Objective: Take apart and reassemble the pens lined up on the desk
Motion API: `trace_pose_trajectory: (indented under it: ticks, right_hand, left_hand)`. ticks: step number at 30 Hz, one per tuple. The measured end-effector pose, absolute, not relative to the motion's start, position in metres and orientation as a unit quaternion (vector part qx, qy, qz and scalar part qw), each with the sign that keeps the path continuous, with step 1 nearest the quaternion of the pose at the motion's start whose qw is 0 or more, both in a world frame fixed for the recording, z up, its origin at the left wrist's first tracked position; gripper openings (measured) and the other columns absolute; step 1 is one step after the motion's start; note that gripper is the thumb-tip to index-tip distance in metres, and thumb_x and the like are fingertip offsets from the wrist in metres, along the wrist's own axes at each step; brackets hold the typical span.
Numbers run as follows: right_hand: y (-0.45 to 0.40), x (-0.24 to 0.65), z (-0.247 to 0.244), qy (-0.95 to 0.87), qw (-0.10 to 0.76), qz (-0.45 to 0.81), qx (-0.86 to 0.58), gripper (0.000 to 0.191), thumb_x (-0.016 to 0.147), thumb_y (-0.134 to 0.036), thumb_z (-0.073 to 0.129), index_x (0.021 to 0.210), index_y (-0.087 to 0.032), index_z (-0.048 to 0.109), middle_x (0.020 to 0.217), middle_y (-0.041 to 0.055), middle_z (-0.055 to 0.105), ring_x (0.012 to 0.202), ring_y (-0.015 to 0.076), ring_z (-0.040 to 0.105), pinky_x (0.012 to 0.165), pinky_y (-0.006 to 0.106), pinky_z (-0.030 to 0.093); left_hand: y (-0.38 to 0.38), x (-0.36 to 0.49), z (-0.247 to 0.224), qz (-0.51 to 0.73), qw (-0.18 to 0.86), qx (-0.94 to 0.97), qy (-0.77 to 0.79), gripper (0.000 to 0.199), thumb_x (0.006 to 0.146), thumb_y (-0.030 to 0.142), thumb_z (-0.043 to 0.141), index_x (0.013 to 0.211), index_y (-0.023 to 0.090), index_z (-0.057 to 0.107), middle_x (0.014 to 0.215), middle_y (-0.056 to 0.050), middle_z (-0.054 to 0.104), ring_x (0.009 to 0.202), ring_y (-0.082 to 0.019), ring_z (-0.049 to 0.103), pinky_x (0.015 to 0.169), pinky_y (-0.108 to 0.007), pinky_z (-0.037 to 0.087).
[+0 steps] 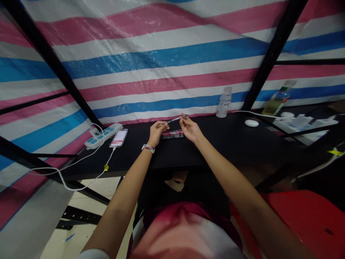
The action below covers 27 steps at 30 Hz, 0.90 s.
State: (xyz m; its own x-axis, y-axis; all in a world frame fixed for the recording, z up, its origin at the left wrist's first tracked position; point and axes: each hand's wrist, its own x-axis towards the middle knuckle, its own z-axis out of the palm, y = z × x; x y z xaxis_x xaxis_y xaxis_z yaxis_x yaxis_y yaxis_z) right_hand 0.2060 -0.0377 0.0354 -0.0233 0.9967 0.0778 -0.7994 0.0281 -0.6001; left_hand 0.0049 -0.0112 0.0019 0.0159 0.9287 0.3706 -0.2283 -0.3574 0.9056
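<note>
A slim dark pen (175,119) is held between my two hands, tilted up to the right above the black table. My left hand (157,132), with a woven band at the wrist, pinches its lower left end. The fingertips of my right hand (190,128) close on the upper right end. Below and between the hands lies a row of several pens (172,134), red and dark, side by side on the table; my hands partly cover its ends.
A white power strip (104,136) and a charging phone (118,138) lie at the left, with cables hanging over the edge. To the right stand a clear bottle (224,102) and a white oval case (251,123). Black frame posts and a striped sheet (161,61) bound the back.
</note>
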Motion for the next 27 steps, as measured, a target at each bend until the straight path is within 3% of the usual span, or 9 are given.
trace_pose_trajectory:
  ticks: [2,6,10,17,19,22,25,27]
  right_hand:
    - [-0.039,0.205,0.035,-0.251,0.668,0.675,-0.188,0.03,0.089,0.004,0.061,0.098,-0.02,0.077,0.089,0.002,0.078,0.086,0.011,0.075,0.082,0.018,0.066]
    - [-0.038,0.205,0.032,-0.271,0.66,0.665,-0.223,0.012,0.094,-0.009,0.068,0.088,-0.018,0.074,0.079,0.0034,0.076,0.071,0.0116,0.07,0.071,0.02,0.064]
    - [-0.031,0.203,0.023,-0.344,0.682,0.571,-0.3,0.016,0.092,-0.017,0.075,0.078,-0.019,0.069,0.071,0.0026,0.073,0.062,0.0123,0.066,0.061,0.023,0.059]
    - [-0.014,0.207,0.003,-0.431,0.639,0.408,-0.49,0.019,0.088,-0.024,0.075,0.072,-0.019,0.069,0.071,0.0035,0.073,0.061,0.0132,0.063,0.059,0.024,0.052]
    - [-0.01,0.21,-0.001,-0.444,0.631,0.386,-0.507,0.017,0.087,-0.026,0.074,0.072,-0.019,0.072,0.072,0.0039,0.074,0.065,0.0158,0.066,0.065,0.027,0.055]
    - [-0.005,0.213,-0.005,-0.472,0.621,0.334,-0.53,0.007,0.083,-0.023,0.074,0.083,-0.019,0.08,0.079,0.0039,0.079,0.081,0.0213,0.073,0.087,0.034,0.059]
    - [-0.002,0.213,-0.009,-0.523,0.593,0.283,-0.542,0.023,0.082,-0.017,0.073,0.1,-0.019,0.086,0.094,0.0055,0.083,0.097,0.0253,0.075,0.105,0.04,0.055]
    - [-0.001,0.213,-0.012,-0.598,0.532,0.216,-0.559,0.031,0.086,-0.015,0.069,0.11,-0.02,0.087,0.107,0.0079,0.085,0.107,0.027,0.076,0.112,0.041,0.052]
  left_hand:
    - [-0.011,0.005,0.002,0.62,0.466,0.543,0.322,0.033,0.077,0.04,0.095,0.093,0.018,0.076,0.087,-0.006,0.079,0.082,-0.017,0.077,0.08,-0.03,0.06]
    - [-0.009,0.005,0.002,0.618,0.46,0.535,0.346,0.035,0.085,0.047,0.09,0.083,0.018,0.071,0.079,-0.005,0.074,0.073,-0.016,0.072,0.073,-0.029,0.057]
    - [-0.005,0.004,0.0,0.61,0.426,0.551,0.378,0.045,0.095,0.058,0.079,0.076,0.019,0.067,0.07,-0.004,0.067,0.062,-0.016,0.064,0.067,-0.032,0.053]
    - [-0.003,0.003,-0.005,0.612,0.307,0.598,0.417,0.011,0.087,0.028,0.082,0.088,0.018,0.077,0.084,-0.005,0.075,0.082,-0.02,0.068,0.083,-0.032,0.053]
    - [-0.003,0.001,-0.006,0.595,0.275,0.617,0.436,0.005,0.089,0.023,0.077,0.09,0.018,0.078,0.087,-0.005,0.077,0.086,-0.021,0.07,0.087,-0.032,0.053]
    - [-0.004,-0.002,-0.005,0.553,0.233,0.646,0.472,0.009,0.093,0.022,0.072,0.092,0.018,0.08,0.093,-0.007,0.08,0.091,-0.023,0.072,0.09,-0.033,0.053]
    - [-0.005,-0.004,-0.004,0.514,0.207,0.656,0.513,0.012,0.095,0.023,0.07,0.093,0.018,0.081,0.097,-0.008,0.082,0.096,-0.025,0.074,0.092,-0.035,0.053]
    - [-0.006,-0.004,-0.004,0.495,0.194,0.651,0.542,0.012,0.095,0.023,0.071,0.094,0.019,0.083,0.098,-0.009,0.083,0.098,-0.027,0.075,0.094,-0.037,0.052]
